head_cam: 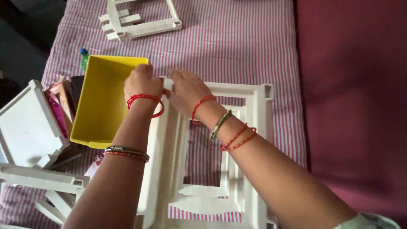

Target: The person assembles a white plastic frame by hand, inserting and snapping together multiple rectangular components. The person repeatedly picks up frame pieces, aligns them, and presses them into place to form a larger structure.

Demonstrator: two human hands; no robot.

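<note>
1. A cream plastic frame (258, 127), rectangular and open in the middle, lay flat in the lower centre of the picture, with striped cloth showing through its opening.
2. Both hands met at the frame's upper left corner, just above the centre of the picture, so the frame stretched down and to the right from under them.
3. The left hand (143, 82) was curled over that corner, knuckles up and fingers closed down on the edge; whether it pinched a separate small piece there could not be told.
4. The right hand (186, 90) lay just beside it, almost touching, fingers bent and pressed on the top bar of the frame, with a small pale bit of plastic showing between the two hands.
5. Red bangles (146, 101) circled the left wrist, and more bangles sat further down both forearms, which crossed the frame from the bottom edge.
6. A yellow plastic bin (99, 106) stood tilted just left of the left hand, its rim touching or nearly touching the frame's corner.
7. A green bottle with a blue cap (84, 57) peeked out behind the bin's upper left corner.
8. More cream plastic panels (27, 127) were heaped at the left edge and lower left.
9. Another cream frame piece (142, 21) lay at the top centre, well apart from the hands.
10. Everything rested on a pink-and-white striped cloth (233, 42), with a plain dark red surface (356, 85) along the right side.
</note>
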